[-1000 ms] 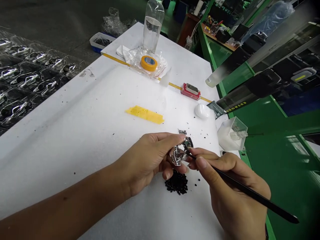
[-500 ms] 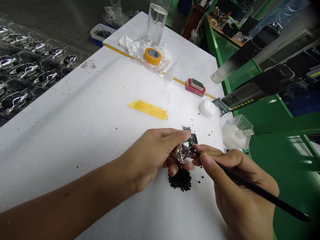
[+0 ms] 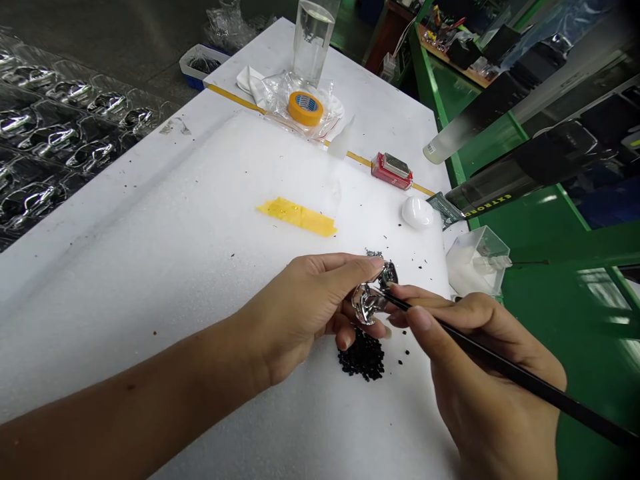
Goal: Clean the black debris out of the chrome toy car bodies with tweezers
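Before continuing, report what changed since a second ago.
The view shifted, leaving the black pile slightly higher and farther right in frame; the black tool now runs past the right edge. Nothing was grasped or released: the left hand still holds the shiny part, the right hand the tool.

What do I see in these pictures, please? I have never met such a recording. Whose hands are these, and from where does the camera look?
There is no machine: these are one person's bare hands. A single camera, worn on the head, looks forward and down, so you see nearly what the wearer sees.

The left hand holds a small shiny metal-looking part. The right hand holds a slim black tool like a pen, its tip at the part; the exact contact is too small to tell.

On the white surface lie a pile of small black pieces and a yellow strip. Farther back, an orange tape roll rests on clear plastic.
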Demonstrator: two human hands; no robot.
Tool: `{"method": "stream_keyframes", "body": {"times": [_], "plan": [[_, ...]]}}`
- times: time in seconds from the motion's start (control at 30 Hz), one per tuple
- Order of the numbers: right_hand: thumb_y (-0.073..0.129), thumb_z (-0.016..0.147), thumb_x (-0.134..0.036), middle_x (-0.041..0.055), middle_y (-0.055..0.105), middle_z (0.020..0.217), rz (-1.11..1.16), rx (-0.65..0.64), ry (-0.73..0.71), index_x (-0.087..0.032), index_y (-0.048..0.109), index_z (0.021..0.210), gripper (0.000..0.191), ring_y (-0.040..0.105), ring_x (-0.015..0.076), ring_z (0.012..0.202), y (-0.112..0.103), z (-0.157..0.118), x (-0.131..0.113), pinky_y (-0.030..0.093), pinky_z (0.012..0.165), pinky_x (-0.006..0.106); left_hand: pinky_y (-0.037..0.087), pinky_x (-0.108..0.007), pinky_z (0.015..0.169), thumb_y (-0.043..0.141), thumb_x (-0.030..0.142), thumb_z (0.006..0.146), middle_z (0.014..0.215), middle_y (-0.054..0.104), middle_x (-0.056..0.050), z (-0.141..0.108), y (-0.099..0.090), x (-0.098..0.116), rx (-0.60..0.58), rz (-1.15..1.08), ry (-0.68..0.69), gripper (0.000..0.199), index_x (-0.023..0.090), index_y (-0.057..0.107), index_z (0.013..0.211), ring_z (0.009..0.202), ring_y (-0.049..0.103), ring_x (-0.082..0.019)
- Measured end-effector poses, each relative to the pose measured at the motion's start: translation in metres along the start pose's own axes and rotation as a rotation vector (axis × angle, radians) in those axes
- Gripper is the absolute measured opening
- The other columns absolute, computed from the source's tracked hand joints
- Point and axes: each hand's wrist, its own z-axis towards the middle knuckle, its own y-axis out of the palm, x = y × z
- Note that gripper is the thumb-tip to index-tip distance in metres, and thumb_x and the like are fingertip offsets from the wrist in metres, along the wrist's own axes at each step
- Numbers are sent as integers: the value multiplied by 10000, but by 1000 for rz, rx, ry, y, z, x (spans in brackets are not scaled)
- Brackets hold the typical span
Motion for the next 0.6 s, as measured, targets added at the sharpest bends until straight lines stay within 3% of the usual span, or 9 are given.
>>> {"method": "stream_keyframes", "body": {"times": [0.13, 0.2, 0.27, 0.33, 0.4, 0.47, 0.6], "plan": [[879, 773, -294, 27, 786, 824, -45, 160, -86, -230, 708, 791, 183, 763, 194, 704, -33, 14, -6, 639, 657, 248, 385, -119, 448, 648, 408, 991, 961, 783, -81, -3, -1, 4, 7, 18, -30, 301, 157, 726, 1138, 609, 681, -76], [895, 717, -253, 37, 766, 792, -91, 53, -152, -224, 722, 786, 188, 673, 176, 514, -56, 25, -1, 549, 453, 257, 390, -113, 481, 627, 425, 1003, 1033, 796, -86, -6, -1, 6, -42, 31, -11, 297, 225, 738, 1193, 623, 694, -70], [877, 724, -244, 21, 723, 731, -270, -8, -16, -227, 728, 810, 173, 601, 139, 468, -74, 34, 8, 462, 378, 213, 401, -117, 502, 606, 414, 1018, 1051, 801, -80, -8, 0, 7, -113, 26, 15, 277, 284, 742, 1222, 634, 707, -74], [867, 715, -226, 22, 700, 720, -405, -97, 155, -219, 755, 859, 182, 614, 151, 509, -84, 38, 14, 479, 394, 207, 417, -128, 509, 589, 394, 1029, 1046, 805, -80, -11, 1, 8, -177, 7, 33, 271, 319, 735, 1244, 637, 714, -87], [876, 695, -239, 46, 710, 741, -385, -118, 210, -211, 787, 905, 230, 648, 183, 556, -90, 38, 14, 519, 430, 237, 427, -133, 503, 584, 385, 1031, 1024, 807, -80, -12, 2, 8, -204, 8, 36, 273, 337, 729, 1256, 633, 713, -95], [869, 727, -303, 51, 723, 761, -278, 12, 151, -240, 798, 939, 232, 648, 176, 562, -96, 38, 7, 517, 448, 243, 449, -141, 499, 591, 376, 1026, 1009, 805, -80, -11, 3, 7, -186, 18, 32, 275, 335, 726, 1262, 643, 717, -110], [749, 886, -444, 85, 728, 801, -233, 426, -59, -222, 759, 922, 225, 689, 200, 591, -108, 49, -3, 577, 537, 325, 522, -193, 509, 607, 316, 1012, 1010, 790, -92, -9, 5, 6, -102, 27, 2, 315, 291, 688, 1316, 700, 747, -174]]}}
